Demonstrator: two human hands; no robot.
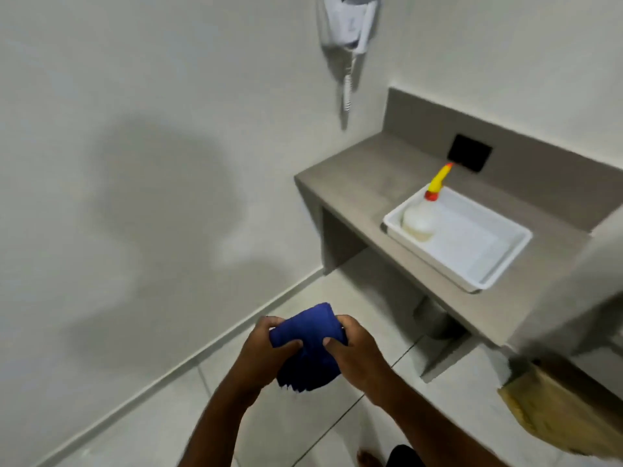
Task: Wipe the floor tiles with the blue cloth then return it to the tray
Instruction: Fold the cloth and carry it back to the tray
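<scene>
The blue cloth (pixel 308 345) is bunched and folded in front of me, held above the pale floor tiles (pixel 323 429). My left hand (pixel 264 348) grips its left side and my right hand (pixel 354 348) grips its right side, thumbs pressed on top. The cloth's lower part hangs down between my wrists. The white tray (pixel 499 267) sits on the grey counter (pixel 357 187) to the upper right, well away from my hands.
A white bottle with a yellow and red nozzle (pixel 423 214) stands in the tray's far left corner. A white wall-mounted hair dryer (pixel 350 25) hangs above. A black socket plate (pixel 470 156) is on the backsplash. A brown bag (pixel 556 409) lies at the lower right. A bare foot (pixel 369 458) shows below.
</scene>
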